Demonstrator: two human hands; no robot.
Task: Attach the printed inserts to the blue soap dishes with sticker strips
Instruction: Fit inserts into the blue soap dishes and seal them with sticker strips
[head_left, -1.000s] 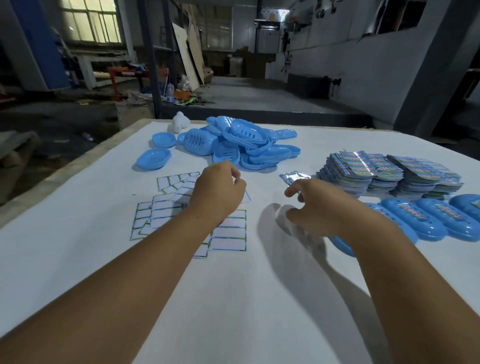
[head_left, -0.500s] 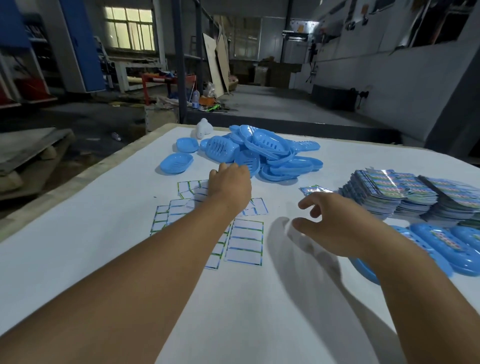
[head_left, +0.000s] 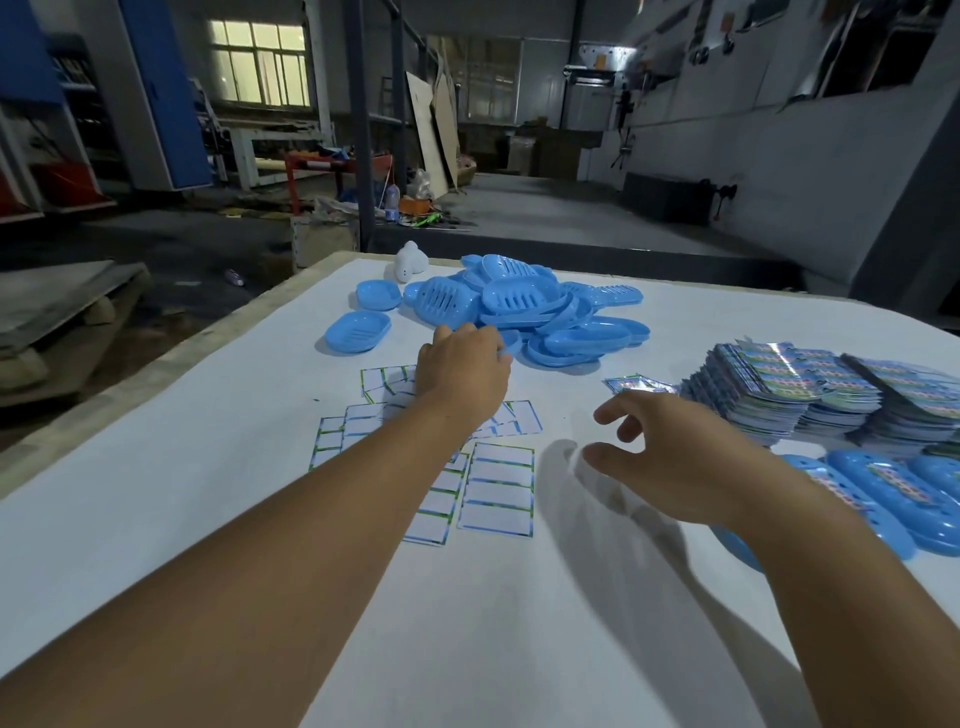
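The counter (head_left: 156, 519) is covered in matt white paper or sheet, smooth, with a pale wooden-looking edge along its left side. The heaped soap dishes (head_left: 514, 306) are smooth blue plastic with a soft sheen. The stacked printed inserts (head_left: 810, 384) look glossy, catching light. The sticker sheets (head_left: 498, 488) are flat white paper, matt, with coloured borders.

Just one head cam, looking forward and down over the white paper-covered table (head_left: 156, 519), pretty close.
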